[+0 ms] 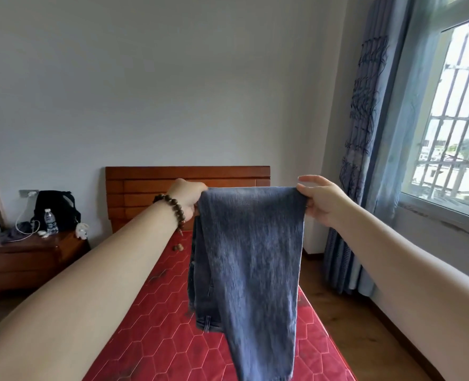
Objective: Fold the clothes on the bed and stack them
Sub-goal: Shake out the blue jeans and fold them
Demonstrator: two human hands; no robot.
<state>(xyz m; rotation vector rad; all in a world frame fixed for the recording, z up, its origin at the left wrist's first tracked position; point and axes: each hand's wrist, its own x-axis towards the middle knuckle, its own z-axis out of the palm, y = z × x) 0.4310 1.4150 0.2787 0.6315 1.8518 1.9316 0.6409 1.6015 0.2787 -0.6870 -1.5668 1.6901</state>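
Holding jeans [250, 259] up, hands: left hand [188, 198], right hand [320, 200].

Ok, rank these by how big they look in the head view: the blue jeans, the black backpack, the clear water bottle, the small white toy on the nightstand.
1. Blue denim jeans, largest, though nearness to the camera inflates them.
2. Black fabric backpack.
3. Clear plastic water bottle.
4. Small white toy, close to the bottle in size, so that order is unsure.

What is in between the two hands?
In the head view, the folded top edge of the jeans stretches between the left hand and right hand.
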